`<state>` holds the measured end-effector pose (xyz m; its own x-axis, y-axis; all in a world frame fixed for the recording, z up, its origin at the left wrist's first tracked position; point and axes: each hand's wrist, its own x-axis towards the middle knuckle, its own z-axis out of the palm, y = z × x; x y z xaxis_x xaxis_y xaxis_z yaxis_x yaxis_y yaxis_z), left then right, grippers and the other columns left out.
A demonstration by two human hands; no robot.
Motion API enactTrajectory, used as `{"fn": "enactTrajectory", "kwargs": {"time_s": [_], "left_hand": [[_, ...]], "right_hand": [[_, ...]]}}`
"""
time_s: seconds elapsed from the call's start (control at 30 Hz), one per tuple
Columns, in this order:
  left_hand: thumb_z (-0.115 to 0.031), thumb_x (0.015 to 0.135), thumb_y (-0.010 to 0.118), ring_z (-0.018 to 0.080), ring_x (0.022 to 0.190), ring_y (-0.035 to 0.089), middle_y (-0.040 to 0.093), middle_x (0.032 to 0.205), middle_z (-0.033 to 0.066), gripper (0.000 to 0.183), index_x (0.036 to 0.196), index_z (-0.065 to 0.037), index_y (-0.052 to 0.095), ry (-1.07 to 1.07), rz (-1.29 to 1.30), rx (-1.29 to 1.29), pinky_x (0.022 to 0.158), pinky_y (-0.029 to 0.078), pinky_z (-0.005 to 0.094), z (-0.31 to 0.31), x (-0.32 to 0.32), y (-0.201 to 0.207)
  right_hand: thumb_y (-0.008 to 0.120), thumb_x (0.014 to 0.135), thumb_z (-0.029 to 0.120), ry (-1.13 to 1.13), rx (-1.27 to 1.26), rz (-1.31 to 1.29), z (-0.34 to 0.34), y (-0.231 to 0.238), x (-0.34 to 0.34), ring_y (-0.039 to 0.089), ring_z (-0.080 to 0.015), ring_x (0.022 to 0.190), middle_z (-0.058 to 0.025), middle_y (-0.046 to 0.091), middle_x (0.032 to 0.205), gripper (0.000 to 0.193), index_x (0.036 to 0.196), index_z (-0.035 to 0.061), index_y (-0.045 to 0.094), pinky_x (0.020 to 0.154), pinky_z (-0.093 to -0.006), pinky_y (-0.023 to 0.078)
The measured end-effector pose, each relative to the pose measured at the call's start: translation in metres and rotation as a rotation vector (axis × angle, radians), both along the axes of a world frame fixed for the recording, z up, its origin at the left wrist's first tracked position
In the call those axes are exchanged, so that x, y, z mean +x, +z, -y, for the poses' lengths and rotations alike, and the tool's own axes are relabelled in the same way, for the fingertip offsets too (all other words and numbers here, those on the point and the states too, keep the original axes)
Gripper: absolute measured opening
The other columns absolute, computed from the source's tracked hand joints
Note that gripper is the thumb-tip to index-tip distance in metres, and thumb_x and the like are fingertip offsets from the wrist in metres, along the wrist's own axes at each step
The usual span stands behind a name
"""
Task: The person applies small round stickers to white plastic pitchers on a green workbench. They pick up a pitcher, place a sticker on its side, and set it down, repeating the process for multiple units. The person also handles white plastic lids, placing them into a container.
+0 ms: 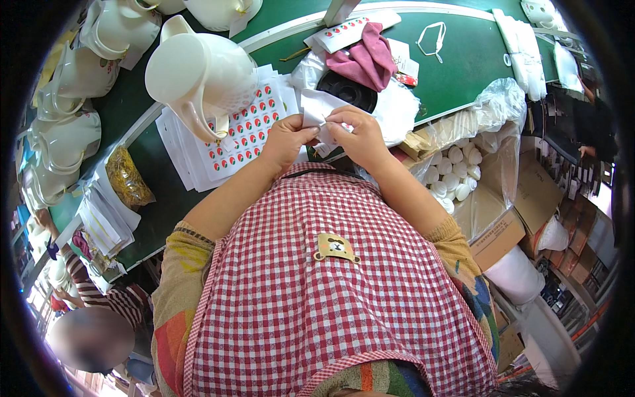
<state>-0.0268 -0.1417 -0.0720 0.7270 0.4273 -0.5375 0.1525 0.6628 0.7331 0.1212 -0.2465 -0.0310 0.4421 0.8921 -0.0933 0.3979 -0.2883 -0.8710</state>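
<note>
Close in front of my apron, both hands meet at a folded white paper (319, 106). My left hand (289, 140) pinches its left side between thumb and fingers. The fingers of my right hand (357, 137) close on its right edge. Left of my hands a cream plastic jug (198, 73) stands on sheets of round red-and-green stickers (243, 142), its handle toward me. Just beyond my hands lie a black round part (347, 91) and a crumpled pink cloth (367, 58).
More cream jugs (122, 30) line the green table (456, 76) at the left. On the right, a cardboard box (497, 239) holds several white round caps (456, 173). A bag of yellowish ties (127, 178) lies at the left. Another person in striped sleeves (99, 291) sits at lower left.
</note>
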Motion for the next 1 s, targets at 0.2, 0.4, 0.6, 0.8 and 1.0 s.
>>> {"fn": "enactTrajectory", "kwargs": {"time_s": [0.2,0.4,0.6,0.8,1.0], "left_hand": [[-0.002,0.086,0.064,0.0139,0.081,0.065,0.07,0.096,0.0066,0.021,0.106,-0.002,0.068,-0.018,-0.012,0.035,0.073,0.054,0.0287,-0.001,0.0,0.002],[-0.003,0.086,0.064,0.0138,0.081,0.065,0.069,0.097,0.0063,0.023,0.109,-0.002,0.065,-0.024,-0.033,-0.008,0.073,0.054,0.0281,-0.003,-0.001,-0.003],[-0.009,0.087,0.062,0.0145,0.081,0.065,0.068,0.097,0.0063,0.023,0.11,-0.001,0.064,-0.084,-0.117,-0.032,0.073,0.054,0.0293,-0.006,-0.004,-0.012],[-0.014,0.088,0.064,0.0201,0.108,0.057,0.057,0.124,0.0129,0.053,0.135,0.001,0.045,-0.207,-0.292,0.173,0.092,0.046,0.0322,-0.026,-0.078,-0.031],[-0.005,0.087,0.061,0.017,0.105,0.055,0.058,0.115,0.0086,0.038,0.123,0.001,0.05,0.265,-0.291,0.707,0.094,0.042,0.0304,-0.081,-0.193,0.018]], "right_hand": [[0.064,0.082,0.008,0.013,-0.036,0.043,0.0,-0.003,0.004,0.065,-0.0157,0.074,-0.0091,0.065,0.09,0.013,0.087,-0.0034,0.069,0.064,-0.0285,0.054],[0.064,0.079,0.014,-0.067,-0.036,0.016,-0.005,0.0,0.005,0.065,-0.0236,0.073,-0.0103,0.067,0.082,0.014,0.08,0.001,0.069,0.066,-0.0333,0.052],[0.065,0.08,0.011,-0.214,-0.084,-0.211,-0.003,-0.013,0.021,0.06,-0.011,0.066,-0.0054,0.065,0.075,0.012,0.081,-0.0005,0.068,0.059,-0.026,0.048],[0.063,0.085,0.008,-0.392,0.017,-0.35,0.008,-0.006,0.047,0.05,-0.0031,0.064,0.004,0.06,0.073,0.008,0.086,0.0008,0.066,0.057,-0.0204,0.04],[0.062,0.084,0.011,-0.445,0.111,-0.311,0.032,0.0,0.058,0.053,-0.0057,0.063,0.0001,0.061,0.069,0.011,0.083,0.001,0.066,0.056,-0.0235,0.044]]}}
